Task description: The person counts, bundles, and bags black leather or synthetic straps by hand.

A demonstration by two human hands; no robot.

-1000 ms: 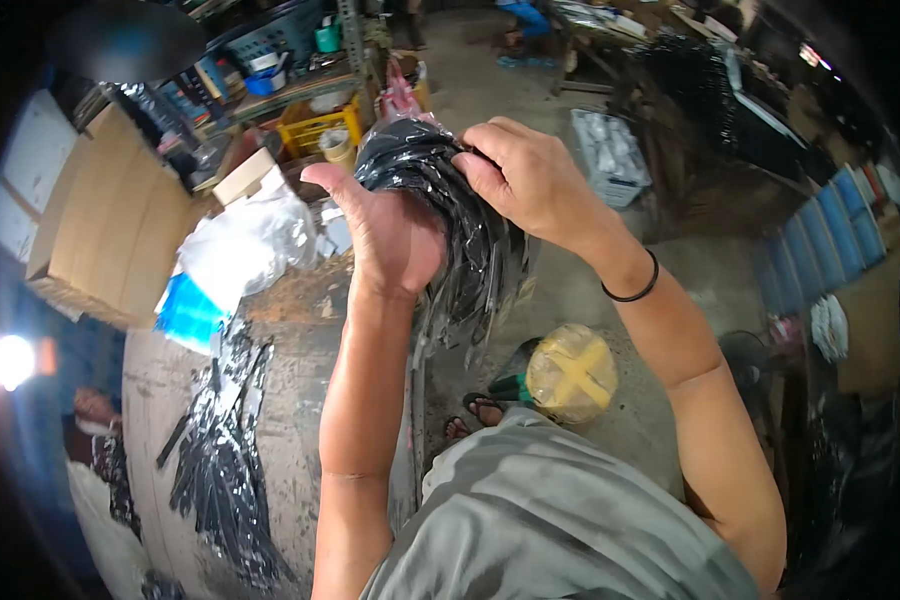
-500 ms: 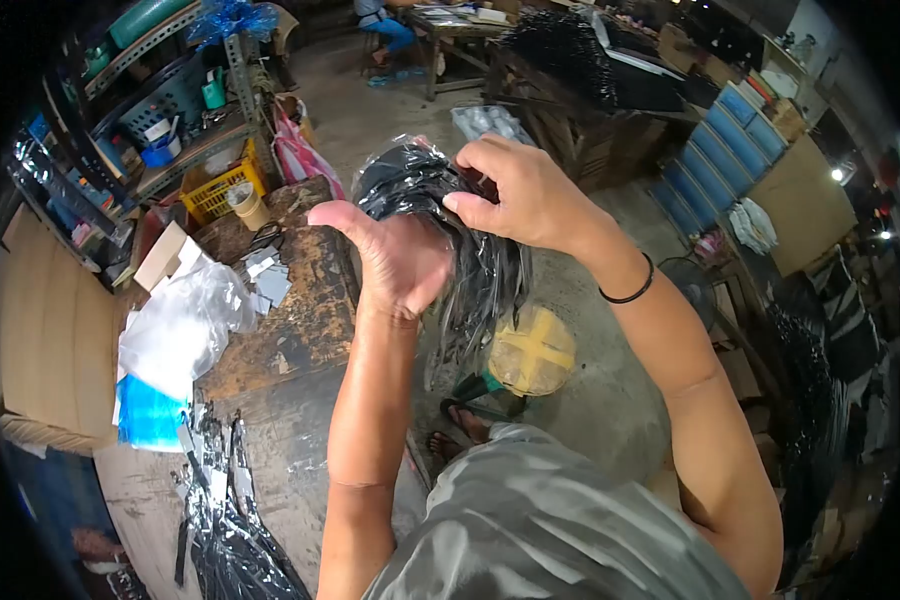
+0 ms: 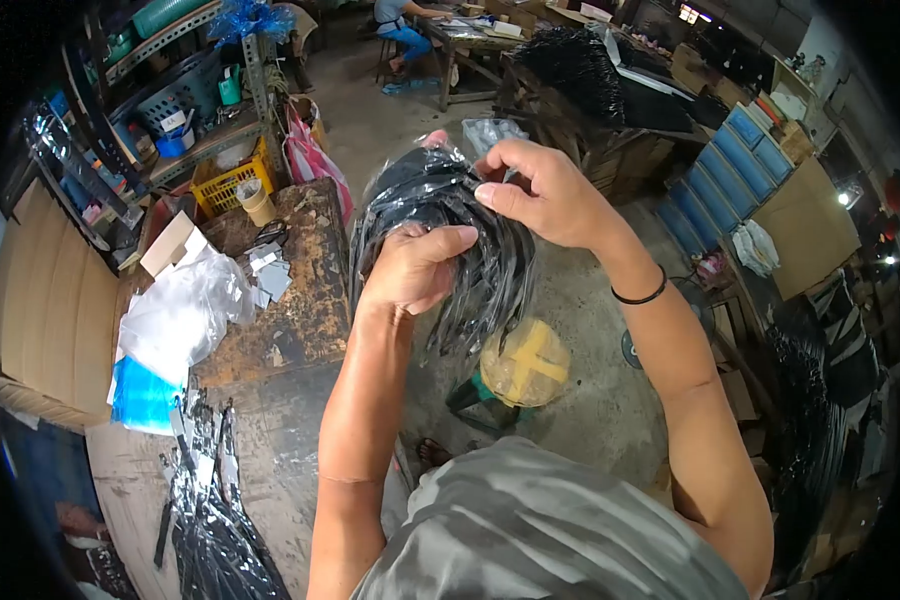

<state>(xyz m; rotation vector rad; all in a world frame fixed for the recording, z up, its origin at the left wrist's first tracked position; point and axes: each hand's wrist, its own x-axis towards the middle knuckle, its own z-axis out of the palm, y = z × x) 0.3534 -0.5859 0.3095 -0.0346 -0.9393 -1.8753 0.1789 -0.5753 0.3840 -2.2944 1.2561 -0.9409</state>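
Note:
A thick bundle of glossy black strips in clear plastic [image 3: 490,275] hangs bent over my left hand [image 3: 415,270]. The left hand is closed around it, its thumb pressed across the front. Its other fingers are mostly hidden behind the strips, and one fingertip shows above the top. At the bundle's upper right edge is my right hand [image 3: 555,195], thumb and fingers curled in against the strips; exactly what lies between the fingertips is hard to see. More black strips in clear plastic [image 3: 220,505] lie on the worktable [image 3: 285,395] at lower left.
A stool with yellow tape crossed on its seat [image 3: 526,362] stands below the bundle. White plastic bags [image 3: 185,315], a blue sheet [image 3: 148,392] and a cup [image 3: 256,202] are on the worktable. Shelves rise at left. A seated person [image 3: 402,30] is at a far table.
My left thumb has swung from sticking out to the left to lying across the strips. The bundle has spread wider, and my right hand has shifted slightly right along its edge.

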